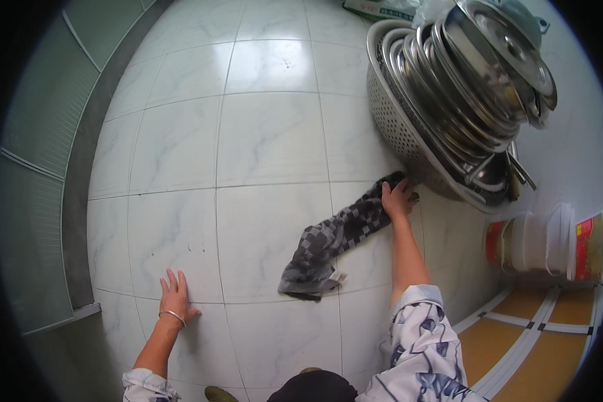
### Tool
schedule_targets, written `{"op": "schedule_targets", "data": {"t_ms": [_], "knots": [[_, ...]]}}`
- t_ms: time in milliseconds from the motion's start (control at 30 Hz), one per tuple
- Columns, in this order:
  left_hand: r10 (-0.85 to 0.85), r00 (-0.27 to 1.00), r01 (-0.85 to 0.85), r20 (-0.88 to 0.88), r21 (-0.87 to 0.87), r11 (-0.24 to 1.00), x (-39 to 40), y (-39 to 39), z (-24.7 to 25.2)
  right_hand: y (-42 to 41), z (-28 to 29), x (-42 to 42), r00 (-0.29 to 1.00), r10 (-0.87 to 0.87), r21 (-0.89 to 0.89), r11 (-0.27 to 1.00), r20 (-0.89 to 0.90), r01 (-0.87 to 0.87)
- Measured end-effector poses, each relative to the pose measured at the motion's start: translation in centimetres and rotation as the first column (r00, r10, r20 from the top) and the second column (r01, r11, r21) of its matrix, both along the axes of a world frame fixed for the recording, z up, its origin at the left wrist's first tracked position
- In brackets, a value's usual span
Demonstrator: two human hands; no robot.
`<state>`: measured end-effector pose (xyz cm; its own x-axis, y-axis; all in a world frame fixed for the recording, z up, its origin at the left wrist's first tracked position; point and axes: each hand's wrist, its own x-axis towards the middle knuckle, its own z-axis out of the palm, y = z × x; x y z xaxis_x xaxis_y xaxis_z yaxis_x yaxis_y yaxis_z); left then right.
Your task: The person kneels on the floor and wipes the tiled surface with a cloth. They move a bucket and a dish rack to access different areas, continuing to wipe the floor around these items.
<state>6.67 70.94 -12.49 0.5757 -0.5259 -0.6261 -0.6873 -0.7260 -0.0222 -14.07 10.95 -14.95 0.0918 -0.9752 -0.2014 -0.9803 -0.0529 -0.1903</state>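
Observation:
My right hand grips one end of a black and grey checked cloth, at the foot of a perforated basin. From there the cloth trails across the white tiled floor towards the lower left, with a small pale tag near its far end. Over the floor at the lower left is my left hand, fingers spread and holding nothing, a bangle on its wrist. Whether its palm touches the tiles I cannot tell.
The perforated basin, heaped with metal bowls and lids, stands at the upper right. Plastic buckets stand by the right wall above orange-brown panels. Green-grey cabinet doors line the left. A bag lies at the top.

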Motion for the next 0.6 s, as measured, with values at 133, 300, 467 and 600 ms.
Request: {"op": "schedule_targets", "data": {"t_ms": [133, 300, 467, 600], "knots": [[0.045, 0.998, -0.048, 0.053, 0.059, 0.997, -0.4, 2.8, 0.0, 1.8, -2.4, 10.7, 1.000, 0.000, 0.003, 1.000, -0.021, 0.000], [0.132, 0.991, -0.132, -0.003, -0.012, 0.991, -0.6, 1.6, -0.4, 7.1, -3.6, 23.8, 0.686, 0.722, -0.256, 0.681, 0.083, -0.686], [0.168, 0.972, -0.179, -0.163, -0.061, 0.982, 2.3, 1.8, 1.0, 32.7, -4.8, 27.4, -0.056, 0.927, -0.431, 0.119, 0.371, -0.895], [0.341, 0.901, -0.384, -0.267, -0.126, 0.915, 7.7, 6.1, 5.8, 49.0, -4.3, 12.8, -0.473, 0.775, -0.536, -0.209, 0.420, -0.818]]}}
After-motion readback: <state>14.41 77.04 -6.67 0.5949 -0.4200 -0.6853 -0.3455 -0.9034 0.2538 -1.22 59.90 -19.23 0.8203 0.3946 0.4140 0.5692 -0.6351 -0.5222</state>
